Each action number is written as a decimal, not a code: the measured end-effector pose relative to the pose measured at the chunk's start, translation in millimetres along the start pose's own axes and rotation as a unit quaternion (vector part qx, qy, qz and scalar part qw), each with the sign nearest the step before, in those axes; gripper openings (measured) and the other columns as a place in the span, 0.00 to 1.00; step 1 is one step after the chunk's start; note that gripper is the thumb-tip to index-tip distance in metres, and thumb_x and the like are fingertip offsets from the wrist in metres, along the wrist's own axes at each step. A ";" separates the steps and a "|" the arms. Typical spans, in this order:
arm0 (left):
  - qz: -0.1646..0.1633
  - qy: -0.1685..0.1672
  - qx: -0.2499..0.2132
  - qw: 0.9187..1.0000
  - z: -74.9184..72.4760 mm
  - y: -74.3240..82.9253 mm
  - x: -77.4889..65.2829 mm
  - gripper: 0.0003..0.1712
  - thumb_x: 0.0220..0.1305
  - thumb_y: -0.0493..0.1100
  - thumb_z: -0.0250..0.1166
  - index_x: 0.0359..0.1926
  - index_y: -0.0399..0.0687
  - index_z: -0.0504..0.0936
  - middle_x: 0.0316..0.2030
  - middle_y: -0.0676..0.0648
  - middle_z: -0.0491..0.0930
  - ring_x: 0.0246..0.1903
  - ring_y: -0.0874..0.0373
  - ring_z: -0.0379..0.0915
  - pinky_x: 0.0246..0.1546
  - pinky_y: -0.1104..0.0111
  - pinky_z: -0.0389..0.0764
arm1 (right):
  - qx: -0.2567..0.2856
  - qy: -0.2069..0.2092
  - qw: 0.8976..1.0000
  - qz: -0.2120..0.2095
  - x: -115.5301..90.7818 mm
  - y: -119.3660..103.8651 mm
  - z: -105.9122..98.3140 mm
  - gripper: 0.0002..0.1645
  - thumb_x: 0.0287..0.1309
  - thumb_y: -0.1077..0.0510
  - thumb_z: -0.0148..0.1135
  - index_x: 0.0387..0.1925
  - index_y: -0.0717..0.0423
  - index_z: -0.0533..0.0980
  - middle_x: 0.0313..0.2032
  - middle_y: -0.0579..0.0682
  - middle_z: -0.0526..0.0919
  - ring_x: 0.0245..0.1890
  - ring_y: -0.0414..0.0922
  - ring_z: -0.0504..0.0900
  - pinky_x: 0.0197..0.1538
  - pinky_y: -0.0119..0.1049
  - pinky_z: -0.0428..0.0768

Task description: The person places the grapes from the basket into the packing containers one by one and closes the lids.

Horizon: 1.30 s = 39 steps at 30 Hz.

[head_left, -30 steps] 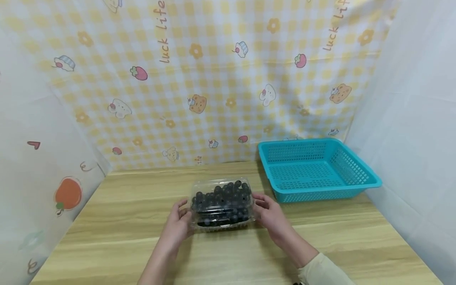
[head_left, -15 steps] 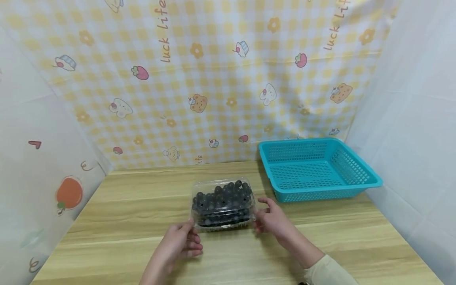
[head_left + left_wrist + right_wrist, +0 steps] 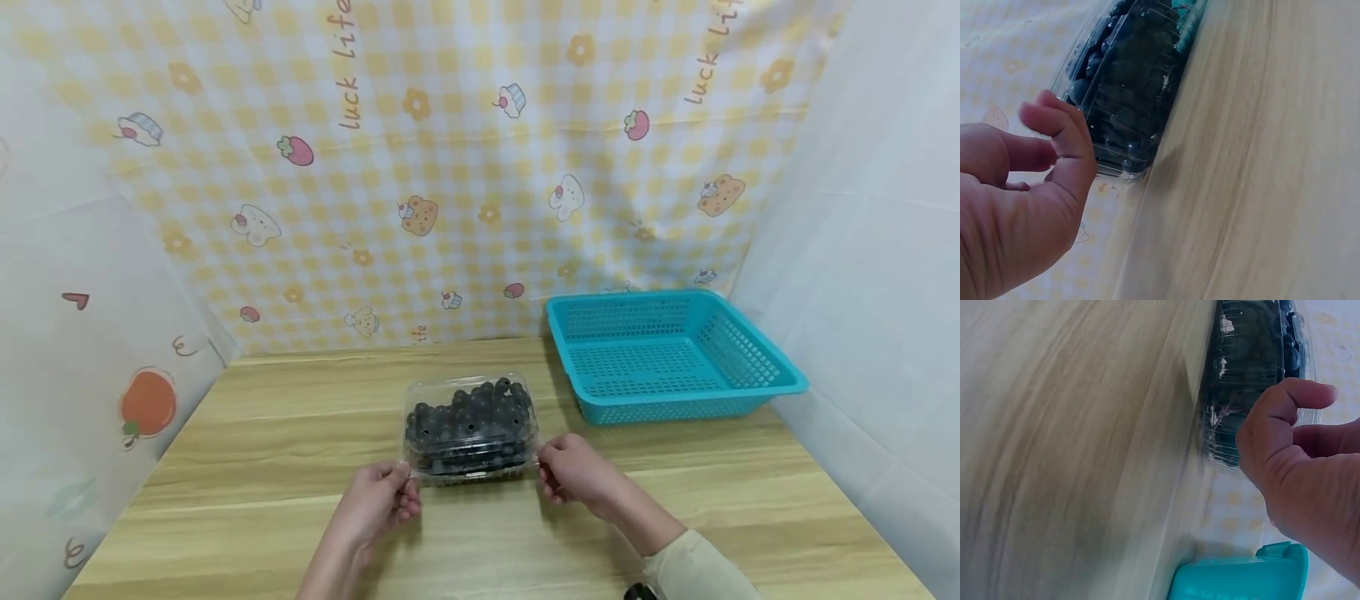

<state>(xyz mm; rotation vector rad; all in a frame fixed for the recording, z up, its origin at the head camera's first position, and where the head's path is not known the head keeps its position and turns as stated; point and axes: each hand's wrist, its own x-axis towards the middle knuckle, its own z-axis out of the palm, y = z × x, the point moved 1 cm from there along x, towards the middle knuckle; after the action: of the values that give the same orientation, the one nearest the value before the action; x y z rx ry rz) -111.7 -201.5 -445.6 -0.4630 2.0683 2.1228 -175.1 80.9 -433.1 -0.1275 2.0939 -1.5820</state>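
Note:
A clear plastic clamshell box (image 3: 472,446) with its lid down stands on the wooden table. Dark round grapes (image 3: 480,407) fill it. At the front left corner my left hand (image 3: 377,502) pinches the rim between thumb and fingers, the other fingers curled below. My right hand (image 3: 576,473) pinches the front right corner in the same way. The left wrist view shows the box (image 3: 1129,87) just beyond the bent left thumb and fingers. In the right wrist view the curled right hand (image 3: 1300,444) partly covers the box end; the exact contact is hidden.
A turquoise plastic basket (image 3: 678,406) with perforated sides stands at the back right of the table (image 3: 262,467), apart from the box. Behind the table hangs a yellow checked cloth (image 3: 450,167), with white sheets at both sides.
Both hands have slid from the box's sides toward its front corners. Their fingers have drawn in to a pinch there. The box has stayed in place.

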 end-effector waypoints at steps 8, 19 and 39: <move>0.005 0.037 0.021 0.999 2.8 2.2 -0.9 0.14 0.82 0.34 0.50 0.47 0.24 0.77 0.26 0.48 0.77 0.23 0.61 0.73 0.22 0.75 0.76 | -0.062 0.059 0.996 -0.019 0.0 1.4 9.4 0.22 0.81 0.62 0.42 0.30 0.64 0.74 0.19 0.49 0.73 0.16 0.41 0.72 0.21 0.30 0.75; 0.006 0.041 0.082 0.996 4.0 5.3 1.6 0.18 0.84 0.38 0.47 0.54 0.25 0.75 0.24 0.49 0.75 0.21 0.60 0.70 0.20 0.74 0.70 | -0.060 0.059 0.996 -0.026 4.6 5.9 11.7 0.22 0.84 0.59 0.40 0.32 0.62 0.73 0.17 0.47 0.71 0.15 0.40 0.69 0.21 0.31 0.71; 0.377 0.121 0.581 0.711 37.1 26.5 -5.5 0.39 0.64 0.60 0.75 0.69 0.46 0.78 0.76 0.38 0.70 0.75 0.33 0.65 0.66 0.23 0.68 | -0.521 0.166 0.760 -0.352 -1.9 -15.1 20.5 0.42 0.60 0.47 0.76 0.74 0.47 0.73 0.78 0.65 0.66 0.75 0.68 0.70 0.69 0.71 0.76</move>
<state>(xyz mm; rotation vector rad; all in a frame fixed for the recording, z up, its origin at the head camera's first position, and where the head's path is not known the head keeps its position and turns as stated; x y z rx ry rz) -119.3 -165.2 -418.5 0.3853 3.5191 0.4023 -167.7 58.9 -422.5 -1.2067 3.2185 -0.4861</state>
